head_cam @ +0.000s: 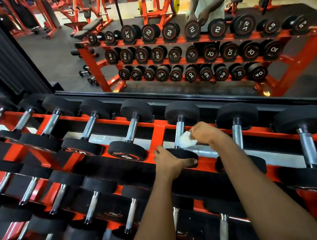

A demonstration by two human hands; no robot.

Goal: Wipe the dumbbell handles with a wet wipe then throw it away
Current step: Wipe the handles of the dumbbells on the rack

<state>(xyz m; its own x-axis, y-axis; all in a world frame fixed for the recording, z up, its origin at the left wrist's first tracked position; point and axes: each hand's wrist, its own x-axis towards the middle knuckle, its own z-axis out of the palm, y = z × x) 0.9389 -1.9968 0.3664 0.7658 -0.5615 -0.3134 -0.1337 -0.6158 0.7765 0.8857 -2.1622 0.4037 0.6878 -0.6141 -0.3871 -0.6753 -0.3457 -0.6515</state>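
Note:
A black dumbbell with a chrome handle lies on the top tier of the orange rack. My right hand holds a crumpled white wet wipe against the lower part of that handle. My left hand grips the near black head of the same dumbbell, fingers curled over its front face. Both forearms reach in from the bottom of the view.
Several more dumbbells fill the top tier on both sides, such as a neighbour to the right and another to the left. Lower tiers hold more. A wall mirror behind the rack reflects the rack, a person and gym machines.

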